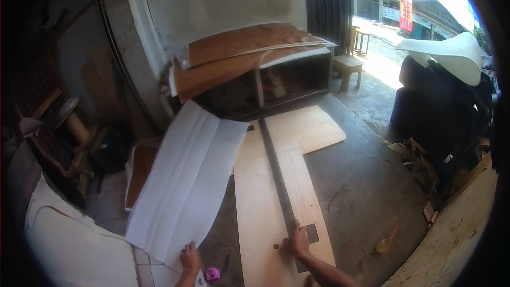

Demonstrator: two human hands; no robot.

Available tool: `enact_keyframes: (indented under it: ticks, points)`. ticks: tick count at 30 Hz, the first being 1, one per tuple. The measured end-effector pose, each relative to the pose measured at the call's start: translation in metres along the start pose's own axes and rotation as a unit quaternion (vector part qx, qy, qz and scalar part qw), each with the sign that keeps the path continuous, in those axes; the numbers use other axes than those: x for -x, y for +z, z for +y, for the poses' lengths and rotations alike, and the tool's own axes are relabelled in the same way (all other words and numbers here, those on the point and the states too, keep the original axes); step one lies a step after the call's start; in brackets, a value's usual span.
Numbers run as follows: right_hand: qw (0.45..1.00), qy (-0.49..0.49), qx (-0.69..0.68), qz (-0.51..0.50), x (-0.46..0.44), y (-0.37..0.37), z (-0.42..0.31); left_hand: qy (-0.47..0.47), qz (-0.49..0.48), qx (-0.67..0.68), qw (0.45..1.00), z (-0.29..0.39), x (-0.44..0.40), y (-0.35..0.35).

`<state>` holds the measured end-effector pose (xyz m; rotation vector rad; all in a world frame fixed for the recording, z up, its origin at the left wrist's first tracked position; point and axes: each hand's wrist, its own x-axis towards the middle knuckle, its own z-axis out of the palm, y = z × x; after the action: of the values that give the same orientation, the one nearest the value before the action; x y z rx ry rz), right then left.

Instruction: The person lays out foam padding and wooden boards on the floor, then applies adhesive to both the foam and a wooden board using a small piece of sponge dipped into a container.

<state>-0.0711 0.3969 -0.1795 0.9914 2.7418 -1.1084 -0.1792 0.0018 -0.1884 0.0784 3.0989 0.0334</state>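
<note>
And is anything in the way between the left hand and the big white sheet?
No, nothing visible: the left hand is at the lower edge of the white sheet. The pink round thing lies to the hand's right, not between them.

Gry flr (366, 180), wdn stool (348, 64)

- Grey concrete floor (366, 180)
- On it: two overlapping plywood panels (319, 126)
- White padded sheet (180, 175), its edge over the plywood
- Pink tape measure (212, 273)
- Yellowish round object (382, 245), too blurred to identify
</note>
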Motion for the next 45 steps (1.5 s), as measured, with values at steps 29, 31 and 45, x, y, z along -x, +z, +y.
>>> enact_keyframes:
  ticks: [29, 31, 45]
  points:
    - [0.978, 0.172, -0.082, -0.084, -0.025, -0.087, 0.115, 0.382, -0.218, 0.085, 0.894, 0.177, 0.171, 0.037]
    - [0.947, 0.151, -0.285, -0.01, -0.023, -0.067, 0.128, 0.374, -0.23, 0.098, 0.893, 0.173, 0.172, 0.03]
    - [0.849, 0.103, -0.501, 0.136, -0.06, -0.079, 0.138, 0.194, 0.106, 0.356, 0.908, 0.128, 0.095, -0.033]
